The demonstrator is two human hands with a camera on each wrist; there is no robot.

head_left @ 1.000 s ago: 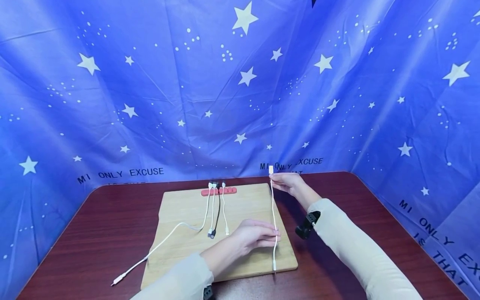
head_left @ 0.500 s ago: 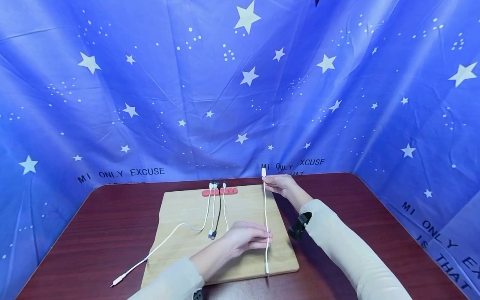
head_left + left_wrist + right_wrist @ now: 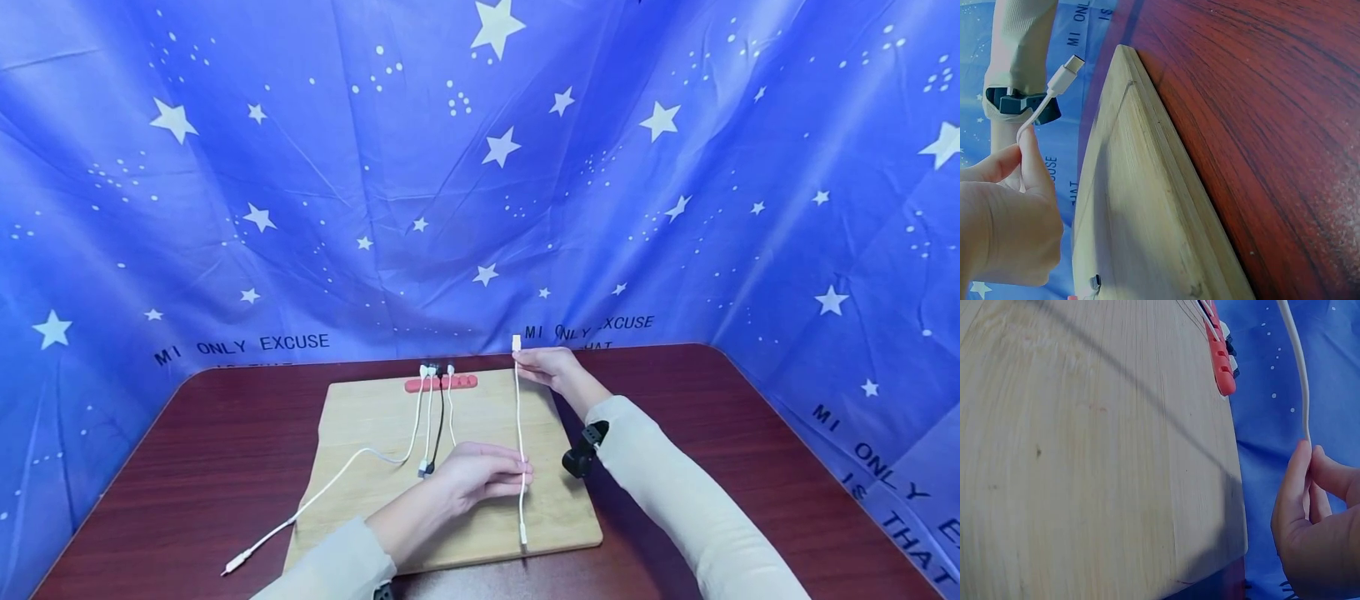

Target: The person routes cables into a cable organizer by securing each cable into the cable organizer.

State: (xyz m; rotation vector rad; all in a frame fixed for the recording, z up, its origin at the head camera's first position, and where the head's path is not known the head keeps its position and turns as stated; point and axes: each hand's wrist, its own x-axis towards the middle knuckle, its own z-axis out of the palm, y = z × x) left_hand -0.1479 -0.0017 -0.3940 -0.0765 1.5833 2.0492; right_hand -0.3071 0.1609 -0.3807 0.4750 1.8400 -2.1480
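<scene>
A white charging cable [image 3: 519,417] is stretched over the right part of the wooden board [image 3: 360,508], and its shadow falls on the wood. My left hand [image 3: 476,482] pinches it toward the near end, where a USB-C plug [image 3: 1065,75] sticks out past the fingers. At the far end my right hand [image 3: 557,367] pinches the cable just below a white plug [image 3: 516,342]. A red cable holder [image 3: 467,382] lies along the board's far edge, with white cables and a black cable [image 3: 441,417] seated in its left and middle slots.
One long white cable [image 3: 360,451] runs from the holder across the board's left edge onto the dark red table [image 3: 202,450]. Behind the table hangs a blue star-patterned cloth [image 3: 405,183]. Black wrist cameras, such as the right one [image 3: 585,450], sit on both sleeves.
Both hands have moved left with the stretched cable, bringing it from near the board's right edge closer to the red holder. My left hand now covers the end of one seated white cable.
</scene>
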